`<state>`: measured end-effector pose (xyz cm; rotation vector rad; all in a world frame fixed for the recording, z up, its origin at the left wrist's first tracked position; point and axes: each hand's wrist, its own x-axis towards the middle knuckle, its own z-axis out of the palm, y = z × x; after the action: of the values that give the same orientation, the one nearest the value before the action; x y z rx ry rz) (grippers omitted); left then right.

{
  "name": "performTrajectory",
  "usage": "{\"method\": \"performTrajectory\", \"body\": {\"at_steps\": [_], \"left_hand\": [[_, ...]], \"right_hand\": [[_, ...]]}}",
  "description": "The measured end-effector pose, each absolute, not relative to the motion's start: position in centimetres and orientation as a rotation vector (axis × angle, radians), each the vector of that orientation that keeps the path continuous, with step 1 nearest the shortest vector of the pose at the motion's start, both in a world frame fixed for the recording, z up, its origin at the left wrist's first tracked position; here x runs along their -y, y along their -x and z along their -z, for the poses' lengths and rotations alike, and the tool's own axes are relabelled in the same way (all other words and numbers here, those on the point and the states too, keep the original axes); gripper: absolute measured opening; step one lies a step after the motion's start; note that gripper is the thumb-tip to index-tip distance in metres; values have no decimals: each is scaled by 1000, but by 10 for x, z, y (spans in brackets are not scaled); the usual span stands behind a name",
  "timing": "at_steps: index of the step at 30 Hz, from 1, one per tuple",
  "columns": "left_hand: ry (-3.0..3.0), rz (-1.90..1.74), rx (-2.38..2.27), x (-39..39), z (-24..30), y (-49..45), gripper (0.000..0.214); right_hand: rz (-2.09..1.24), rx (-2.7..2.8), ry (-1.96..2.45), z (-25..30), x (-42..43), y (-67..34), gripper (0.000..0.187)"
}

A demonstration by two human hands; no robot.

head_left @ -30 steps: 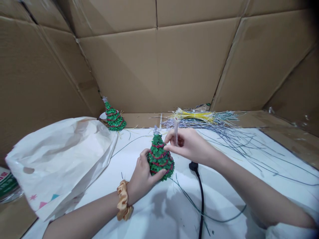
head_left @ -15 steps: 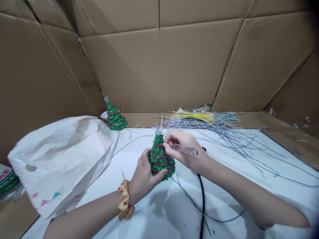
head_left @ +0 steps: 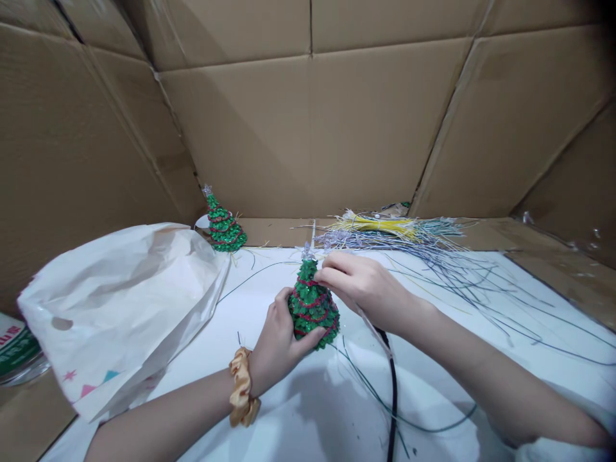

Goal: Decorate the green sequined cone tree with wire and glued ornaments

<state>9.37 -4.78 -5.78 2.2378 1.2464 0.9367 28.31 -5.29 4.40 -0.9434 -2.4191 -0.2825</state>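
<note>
A small green Christmas tree (head_left: 315, 305) with red garland winding round it and a clear star on top stands upright on the white table. My left hand (head_left: 283, 327) is closed round its lower left side, thumb across the front. My right hand (head_left: 366, 285) is pinched at the upper right of the tree, fingertips touching it near the garland. A thin, translucent stick (head_left: 376, 330) is tucked in that hand, its end slanting down below the palm. Whatever lies between the right fingertips is hidden.
A second Christmas tree (head_left: 224, 224) stands at the back left, near a white plastic bag (head_left: 129, 301). Bundled yellow wires (head_left: 380, 223) and loose purple and green wires lie at the back right. A black cable (head_left: 393, 398) runs toward me. Cardboard walls (head_left: 308, 128) enclose the table.
My right hand has turned over at the tree's upper part, so the translucent stick has swung from pointing right to pointing down. My left hand keeps hold of the tree.
</note>
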Motion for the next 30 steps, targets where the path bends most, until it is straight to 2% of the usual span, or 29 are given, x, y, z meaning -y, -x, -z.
{"method": "performTrajectory", "body": {"at_steps": [10, 20, 30], "left_hand": [[-2259, -951, -1240, 45, 61, -93, 71], [-2285, -939, -1248, 47, 61, -92, 71], [-2277, -954, -1245, 47, 61, -92, 72]], "right_hand": [[300, 2406, 930, -39, 49, -280, 14], [572, 2373, 808, -34, 44, -279, 17], [868, 2347, 502, -42, 38, -288, 21]]}}
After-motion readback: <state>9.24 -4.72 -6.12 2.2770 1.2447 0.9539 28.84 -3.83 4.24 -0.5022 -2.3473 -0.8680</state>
